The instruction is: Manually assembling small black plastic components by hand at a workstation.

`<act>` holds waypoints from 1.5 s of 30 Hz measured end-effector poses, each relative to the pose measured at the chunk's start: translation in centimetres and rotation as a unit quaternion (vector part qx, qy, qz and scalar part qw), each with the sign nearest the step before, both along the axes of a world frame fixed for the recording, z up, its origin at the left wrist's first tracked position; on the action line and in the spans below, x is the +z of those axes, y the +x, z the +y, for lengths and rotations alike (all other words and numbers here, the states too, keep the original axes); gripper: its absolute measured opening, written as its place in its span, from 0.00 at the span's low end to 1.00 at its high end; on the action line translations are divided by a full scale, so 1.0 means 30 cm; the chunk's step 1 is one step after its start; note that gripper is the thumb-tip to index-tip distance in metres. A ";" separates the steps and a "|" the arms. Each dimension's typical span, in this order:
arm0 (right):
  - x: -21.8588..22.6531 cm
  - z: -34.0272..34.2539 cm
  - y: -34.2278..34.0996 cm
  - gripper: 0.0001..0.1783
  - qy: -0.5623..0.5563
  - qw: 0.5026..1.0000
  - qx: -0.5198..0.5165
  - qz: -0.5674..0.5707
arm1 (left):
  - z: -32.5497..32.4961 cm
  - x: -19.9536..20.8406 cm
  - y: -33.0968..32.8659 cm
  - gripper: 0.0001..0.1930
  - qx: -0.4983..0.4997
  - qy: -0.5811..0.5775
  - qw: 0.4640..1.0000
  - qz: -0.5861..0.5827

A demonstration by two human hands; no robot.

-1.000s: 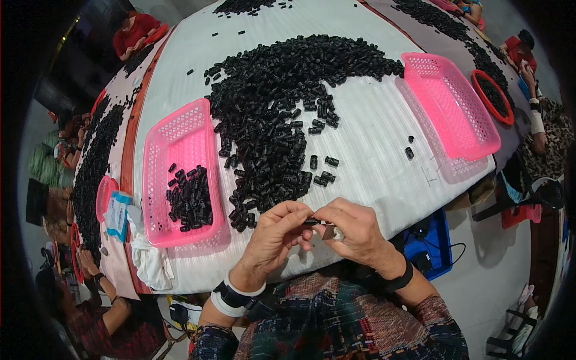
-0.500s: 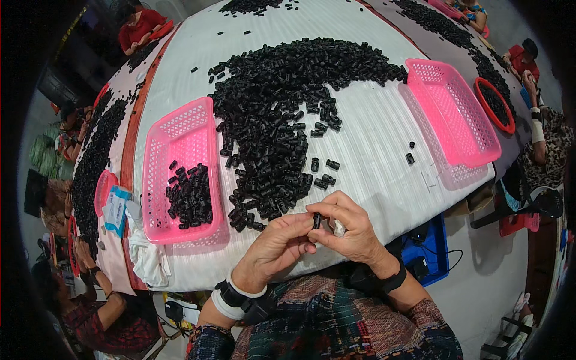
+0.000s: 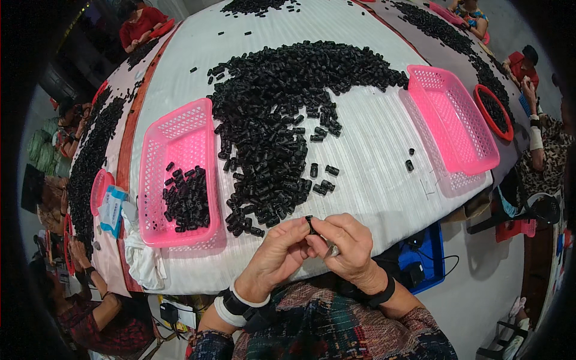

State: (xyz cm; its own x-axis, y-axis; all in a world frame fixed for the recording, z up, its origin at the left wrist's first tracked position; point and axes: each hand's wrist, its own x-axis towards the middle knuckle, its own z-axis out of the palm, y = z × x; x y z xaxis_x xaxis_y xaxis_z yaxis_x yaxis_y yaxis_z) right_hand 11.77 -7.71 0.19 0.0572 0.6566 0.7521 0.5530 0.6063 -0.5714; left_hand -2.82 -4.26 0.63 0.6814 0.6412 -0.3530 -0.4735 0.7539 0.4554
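Close to the table's front edge, my left hand (image 3: 277, 251) and my right hand (image 3: 347, 245) meet with fingertips pinched on one small black cylindrical part (image 3: 309, 224). Fingers cover most of it. A small whitish object (image 3: 333, 251) is tucked in the curled fingers of my right hand; its kind is unclear. Just beyond the hands spreads a large pile of similar black parts (image 3: 270, 144), with several strays along its right side. Left of the pile stands a pink perforated basket (image 3: 180, 240), part filled with black parts (image 3: 187, 201).
Another pink basket (image 3: 454, 120) stands at the right, near two loose parts (image 3: 410, 165). A white cloth (image 3: 144, 264) and a blue-white packet (image 3: 113, 210) lie left. Below the table edge sits a blue crate (image 3: 435, 258). Other people work at both sides around red trays (image 3: 510, 129).
My fingers have shifted on the black part, which now shows only at its top between the fingertips. The whitish object shows less. The whole view has shifted slightly.
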 end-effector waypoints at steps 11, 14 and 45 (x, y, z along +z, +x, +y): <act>0.021 -0.005 0.015 0.14 0.025 0.999 0.004 -0.030 | -0.009 -0.017 -0.007 0.09 0.019 0.004 1.000 0.009; 0.018 -0.008 0.018 0.14 0.032 0.999 0.006 -0.036 | -0.008 -0.022 -0.005 0.09 0.021 -0.015 1.000 0.001; 0.047 0.002 0.099 0.11 -0.284 0.918 0.188 0.202 | 0.017 0.011 -0.011 0.09 -0.029 -0.010 0.999 0.018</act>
